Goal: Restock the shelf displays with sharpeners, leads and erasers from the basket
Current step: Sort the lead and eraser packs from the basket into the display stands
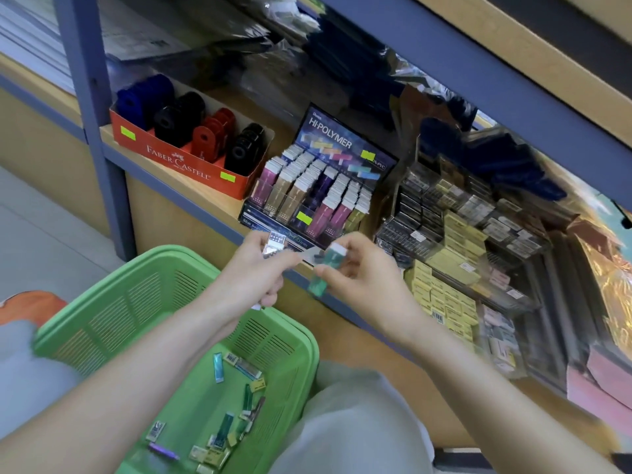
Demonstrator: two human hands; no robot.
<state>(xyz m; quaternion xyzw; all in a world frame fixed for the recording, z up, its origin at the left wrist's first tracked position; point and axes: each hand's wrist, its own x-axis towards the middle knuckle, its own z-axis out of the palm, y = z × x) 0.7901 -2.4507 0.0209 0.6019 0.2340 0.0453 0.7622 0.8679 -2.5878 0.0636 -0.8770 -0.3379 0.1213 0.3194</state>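
One green eraser (325, 268) pinched in right hand (360, 280).

We are seeing pale floor tiles (41, 234) spreading across the left of the frame, with an orange object (30, 307) showing at the left edge. Near the top, dark blue goods in clear wrap (345, 53) are lying crowded together. A pink stack (602, 378) is sitting at the lower right.

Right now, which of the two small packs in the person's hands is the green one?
The green pack is the one pinched by the right hand; the left hand holds a silvery pack.
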